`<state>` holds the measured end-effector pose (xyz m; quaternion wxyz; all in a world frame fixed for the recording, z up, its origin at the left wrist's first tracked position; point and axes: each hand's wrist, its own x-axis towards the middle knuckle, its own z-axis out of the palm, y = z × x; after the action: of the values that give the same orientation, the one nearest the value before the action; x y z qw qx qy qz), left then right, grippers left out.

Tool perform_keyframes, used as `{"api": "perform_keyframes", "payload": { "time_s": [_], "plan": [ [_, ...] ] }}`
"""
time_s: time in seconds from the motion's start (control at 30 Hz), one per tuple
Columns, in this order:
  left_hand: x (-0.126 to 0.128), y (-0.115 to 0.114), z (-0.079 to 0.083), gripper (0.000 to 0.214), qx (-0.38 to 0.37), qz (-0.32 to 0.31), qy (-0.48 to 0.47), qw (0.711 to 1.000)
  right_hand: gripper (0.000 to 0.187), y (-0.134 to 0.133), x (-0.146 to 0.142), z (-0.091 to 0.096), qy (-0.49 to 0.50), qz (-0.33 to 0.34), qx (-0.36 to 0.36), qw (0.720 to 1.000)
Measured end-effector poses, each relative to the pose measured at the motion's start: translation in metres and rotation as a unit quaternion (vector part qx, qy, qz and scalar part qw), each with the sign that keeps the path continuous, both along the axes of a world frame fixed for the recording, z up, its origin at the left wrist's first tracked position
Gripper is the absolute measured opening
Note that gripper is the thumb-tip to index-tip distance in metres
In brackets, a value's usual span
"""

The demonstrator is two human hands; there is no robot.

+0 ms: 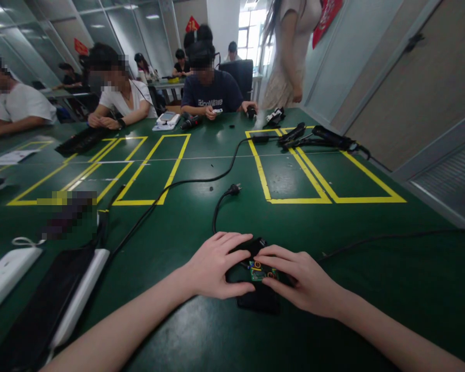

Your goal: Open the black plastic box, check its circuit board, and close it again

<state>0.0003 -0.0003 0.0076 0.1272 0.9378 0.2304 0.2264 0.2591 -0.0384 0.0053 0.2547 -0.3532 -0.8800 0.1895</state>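
On the green table (225, 336) right in front of me lies a small black device (258, 299) with its casing open, showing a green circuit board (259, 270) with coloured parts. My left hand (213, 266) curls over the device's left side, thumb underneath, fingers on top. My right hand (302, 281) rests on its right side, fingertips touching the circuit board. A black cord with a plug (232, 190) runs from the device away across the table.
A black-and-white power strip (58, 305) lies at my left. Yellow tape rectangles (294, 170) mark the table's middle. Black tools and cables (318, 137) lie at the far right. Several seated people work at the far side; one person (290, 57) stands there.
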Motion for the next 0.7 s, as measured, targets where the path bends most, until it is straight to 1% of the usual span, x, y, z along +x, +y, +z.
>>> {"api": "perform_keyframes", "payload": {
  "time_s": [0.13, 0.23, 0.4, 0.5, 0.57, 0.63, 0.7],
  "plan": [
    [-0.001, 0.001, 0.001, 0.027, -0.008, 0.026, -0.024, 0.999, 0.029, 0.000, -0.004, -0.010, 0.007, -0.032, 0.028, 0.999],
    [-0.004, 0.003, 0.000, 0.018, -0.008, 0.031, -0.035, 0.999, 0.028, 0.000, -0.007, -0.010, 0.012, -0.041, 0.027, 0.999],
    [-0.009, 0.006, 0.006, 0.017, 0.005, 0.023, -0.041, 0.999, 0.031, 0.002, -0.003, 0.002, 0.054, -0.055, -0.006, 0.997],
    [-0.011, 0.003, 0.017, 0.018, -0.014, 0.021, -0.053, 0.998, 0.024, 0.003, 0.007, 0.013, 0.074, -0.064, -0.032, 0.995],
    [-0.011, -0.001, 0.025, 0.018, -0.070, 0.010, -0.061, 0.996, 0.016, -0.001, 0.014, 0.020, 0.077, -0.049, -0.056, 0.994],
    [-0.011, -0.005, 0.032, 0.014, -0.170, 0.000, -0.071, 0.983, 0.015, -0.008, 0.018, 0.025, 0.077, -0.025, -0.079, 0.994],
    [-0.012, -0.008, 0.036, 0.009, -0.269, -0.017, -0.056, 0.961, 0.016, -0.017, 0.019, 0.026, 0.079, -0.012, -0.094, 0.992]
  ]
}}
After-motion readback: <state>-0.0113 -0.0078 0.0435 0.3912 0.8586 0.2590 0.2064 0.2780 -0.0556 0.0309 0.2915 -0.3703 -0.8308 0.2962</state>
